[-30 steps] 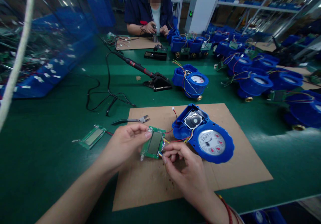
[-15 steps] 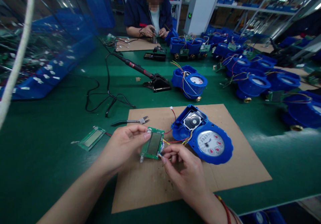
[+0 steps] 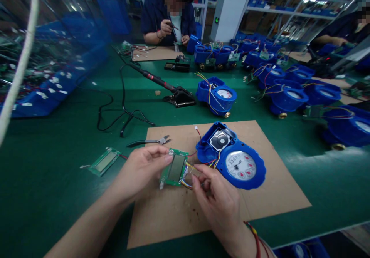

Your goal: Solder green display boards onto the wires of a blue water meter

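Note:
Between the thumb and fingers of my left hand (image 3: 144, 167) is a green circuit board (image 3: 177, 169) with a grey display, tilted above the cardboard sheet (image 3: 162, 223). My right hand (image 3: 221, 198) is closed just right of the board, its fingertips pinching thin coloured wires (image 3: 185, 184) that loop from the board's edge. Part of those wires is hidden by the fingers. Beyond my right hand lies an open blue water meter (image 3: 261, 169) with a white dial. Red and yellow wires run from it towards the board.
Left of the cardboard lies a second display board (image 3: 105, 161). Cutting pliers (image 3: 148, 141) rest at the sheet's edge. Further back are a soldering iron (image 3: 156, 79) in its stand, another blue meter (image 3: 216, 96) and a blue bin (image 3: 62, 90) of boards. A co-worker (image 3: 169, 19) sits opposite.
My right hand has drawn back slightly from the board's edge, and the wires there now bow out in a loop. The co-worker opposite has raised a hand holding a tool.

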